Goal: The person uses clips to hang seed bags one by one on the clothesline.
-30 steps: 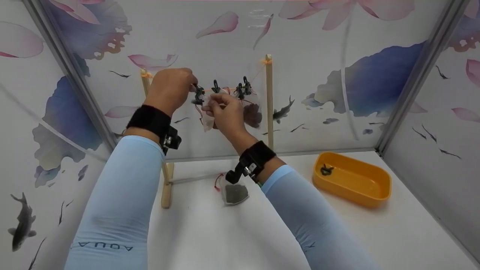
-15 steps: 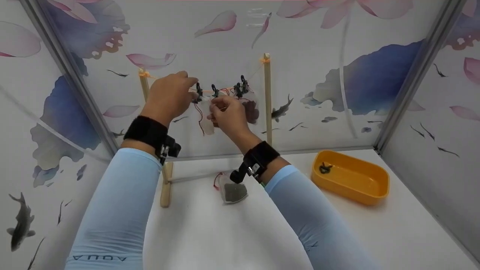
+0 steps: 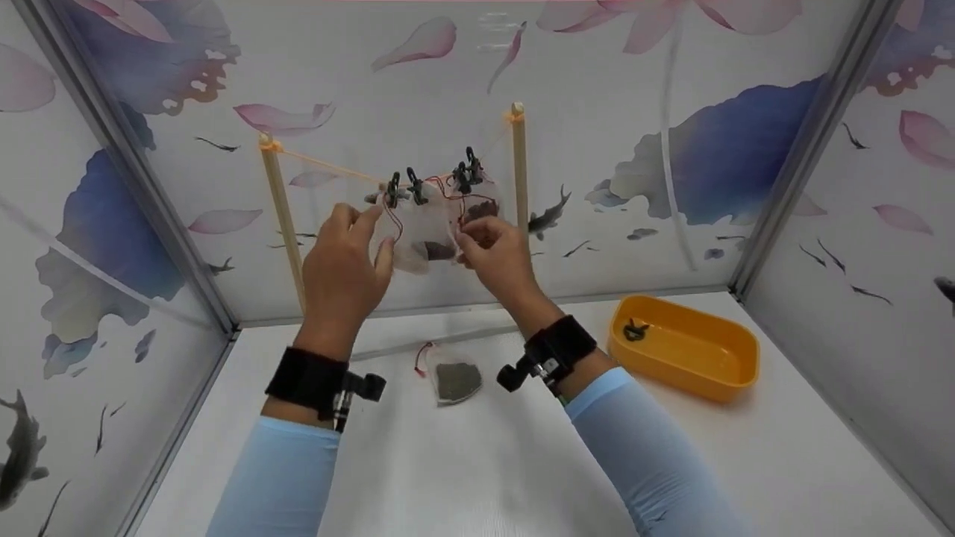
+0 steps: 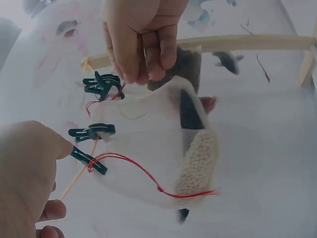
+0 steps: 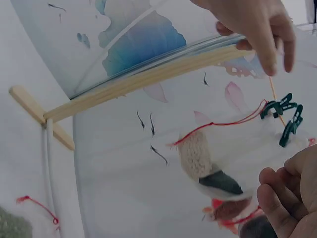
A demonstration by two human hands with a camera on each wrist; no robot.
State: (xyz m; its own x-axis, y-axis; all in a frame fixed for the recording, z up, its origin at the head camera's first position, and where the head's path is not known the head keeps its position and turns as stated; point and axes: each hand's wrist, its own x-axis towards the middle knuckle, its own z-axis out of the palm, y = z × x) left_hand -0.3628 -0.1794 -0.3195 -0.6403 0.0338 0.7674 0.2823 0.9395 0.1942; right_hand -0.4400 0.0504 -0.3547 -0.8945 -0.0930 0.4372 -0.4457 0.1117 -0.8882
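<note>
Sheer white drawstring pouches [image 3: 421, 216] hang from an orange cord [image 3: 328, 165], held by dark green clothes pegs. The front pouch [image 4: 143, 129] has beige, pebbly contents at the bottom, and its red drawstring dangles beside them. My left hand [image 3: 347, 257] is just below the leftmost peg [image 3: 393, 190], fingers apart and relaxed. Its fingertip overlaps that peg's end in the left wrist view. My right hand [image 3: 498, 253] is right of the front pouch, fingers loosely bent with nothing between them. Behind it hangs another pouch with dark brown contents [image 4: 173, 69].
Two wooden posts [image 3: 520, 171] carry the cord. Below, another pouch with grey-green contents [image 3: 456, 380] lies on the white table [image 3: 477, 462]. A yellow tray [image 3: 675, 375] stands at the right with dark green pegs [image 3: 636, 330] inside. Flower-patterned panels surround the table.
My left hand has let go of the leftmost peg and dropped below the cord. My right hand has moved down and right, away from the pouch top. The front pouch now hangs freely.
</note>
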